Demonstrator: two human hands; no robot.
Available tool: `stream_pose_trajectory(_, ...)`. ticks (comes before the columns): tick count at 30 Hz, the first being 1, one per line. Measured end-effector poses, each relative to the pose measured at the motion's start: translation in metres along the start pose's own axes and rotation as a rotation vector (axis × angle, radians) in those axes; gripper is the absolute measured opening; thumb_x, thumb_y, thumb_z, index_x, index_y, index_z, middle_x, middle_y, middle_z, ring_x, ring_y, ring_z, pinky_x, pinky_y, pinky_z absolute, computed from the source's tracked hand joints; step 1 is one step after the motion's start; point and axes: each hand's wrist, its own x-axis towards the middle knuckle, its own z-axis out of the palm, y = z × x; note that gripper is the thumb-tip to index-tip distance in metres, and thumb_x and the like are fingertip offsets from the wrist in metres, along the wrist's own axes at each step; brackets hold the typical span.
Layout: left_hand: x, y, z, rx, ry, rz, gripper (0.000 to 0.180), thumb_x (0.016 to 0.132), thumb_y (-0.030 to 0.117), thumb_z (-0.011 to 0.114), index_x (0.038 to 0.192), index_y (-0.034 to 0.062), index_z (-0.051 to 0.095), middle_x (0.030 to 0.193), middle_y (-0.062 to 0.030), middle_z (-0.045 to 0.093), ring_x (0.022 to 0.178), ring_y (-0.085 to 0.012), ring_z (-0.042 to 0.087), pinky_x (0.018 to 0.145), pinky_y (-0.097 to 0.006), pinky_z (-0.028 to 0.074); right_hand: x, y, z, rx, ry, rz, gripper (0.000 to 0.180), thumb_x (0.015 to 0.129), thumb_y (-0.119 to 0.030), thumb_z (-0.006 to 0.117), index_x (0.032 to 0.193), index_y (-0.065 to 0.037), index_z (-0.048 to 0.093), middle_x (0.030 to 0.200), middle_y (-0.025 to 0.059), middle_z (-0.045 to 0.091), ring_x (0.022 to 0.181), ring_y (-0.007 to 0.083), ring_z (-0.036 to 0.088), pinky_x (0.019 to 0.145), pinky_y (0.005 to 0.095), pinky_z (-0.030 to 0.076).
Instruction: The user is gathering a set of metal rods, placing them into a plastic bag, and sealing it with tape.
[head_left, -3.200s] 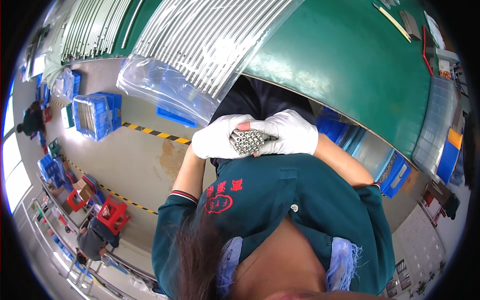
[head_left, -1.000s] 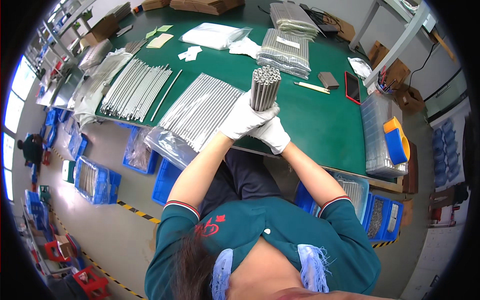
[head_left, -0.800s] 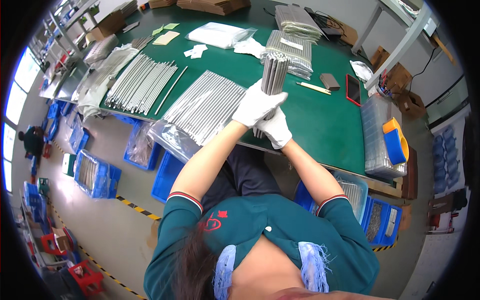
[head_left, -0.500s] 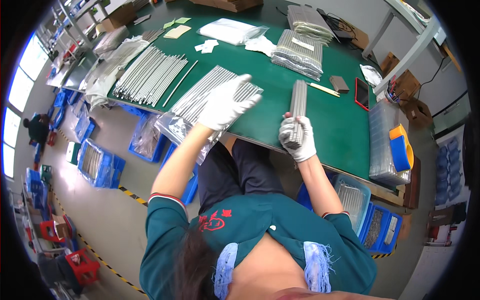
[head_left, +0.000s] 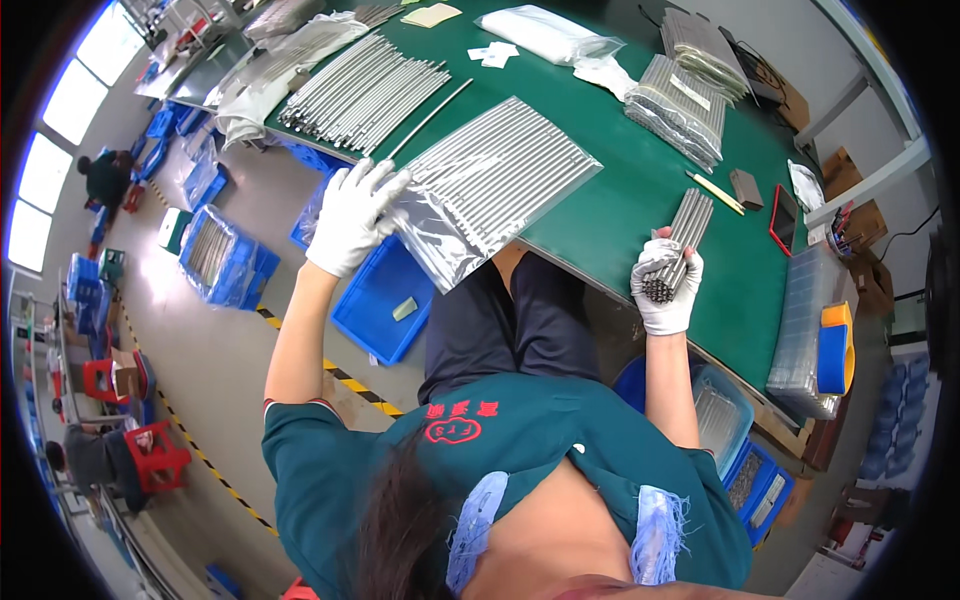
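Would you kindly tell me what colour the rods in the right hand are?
The rods are silvery grey, seen best in the head view.

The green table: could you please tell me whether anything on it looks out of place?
One rod lies alone between the loose rods and the bagged rods, seemingly left out of both groups. Nothing looks spilled.

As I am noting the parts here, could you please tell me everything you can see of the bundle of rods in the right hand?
The bundle of rods is a tight sheaf of slim, straight, grey, metallic-looking rods with round near ends. The white-gloved right hand grips its near part. It slants away toward the upper right over the green table; whether its far end touches the tabletop is unclear.
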Motion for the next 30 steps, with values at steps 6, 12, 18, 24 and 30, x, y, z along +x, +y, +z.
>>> stream_pose_trajectory(6, 0.021, 0.031, -0.011, -0.087, 0.233, 0.218, 0.036, 0.07, 0.019, 0.071, 0.104, 0.0138, 0.06, 0.103, -0.0088, 0.059, 0.098, -0.0277, 0.056, 0.086, -0.043, 0.043, -0.003, -0.001, 0.0, 0.007, -0.001, -0.017, 0.033, 0.076, -0.014, 0.066, 0.105, -0.004, 0.053, 0.078, -0.0019, 0.055, 0.071, 0.0096, 0.055, 0.07, 0.0284, 0.051)
stream_pose_trajectory(12, 0.043, 0.088, 0.017, -0.309, 0.18, 0.582, 0.019, 0.071, 0.018, 0.061, 0.09, 0.0162, 0.058, 0.062, 0.0038, 0.051, 0.059, -0.0173, 0.054, 0.072, -0.033, 0.044, 0.001, 0.002, -0.002, 0.027, 0.005, -0.001, 0.033, 0.075, -0.014, 0.068, 0.103, -0.004, 0.053, 0.078, -0.0016, 0.055, 0.071, 0.0111, 0.055, 0.071, 0.0285, 0.051)
stream_pose_trajectory(18, 0.085, 0.17, 0.015, -0.485, 0.296, 0.589, 0.014, 0.066, 0.025, 0.061, 0.067, 0.0146, 0.051, 0.06, -0.0002, 0.052, 0.058, -0.0216, 0.053, 0.062, -0.035, 0.04, 0.001, -0.003, -0.003, -0.024, -0.002, -0.002, 0.033, 0.075, -0.016, 0.068, 0.103, -0.005, 0.053, 0.08, -0.0016, 0.055, 0.07, 0.012, 0.054, 0.07, 0.0279, 0.049)
stream_pose_trajectory(24, 0.078, 0.183, 0.01, -0.349, 0.237, 0.315, 0.011, 0.075, 0.017, 0.058, 0.082, 0.0091, 0.061, 0.07, -0.0092, 0.055, 0.07, -0.0281, 0.058, 0.063, -0.042, 0.045, -0.027, -0.007, 0.003, -0.103, 0.067, 0.138, 0.032, 0.08, -0.016, 0.06, 0.109, -0.004, 0.052, 0.081, -0.0011, 0.052, 0.067, 0.0105, 0.049, 0.062, 0.0266, 0.045)
stream_pose_trajectory(30, 0.053, 0.124, 0.002, -0.455, -0.335, 0.216, 0.026, 0.079, 0.028, 0.062, 0.102, 0.0168, 0.065, 0.075, -0.0102, 0.06, 0.075, -0.0286, 0.06, 0.066, -0.04, 0.048, -0.094, 0.022, 0.037, -1.02, 0.203, 0.278, 0.058, 0.069, -0.022, 0.075, 0.115, -0.003, 0.045, 0.069, 0.0066, 0.052, 0.058, 0.0179, 0.057, 0.051, 0.034, 0.052)
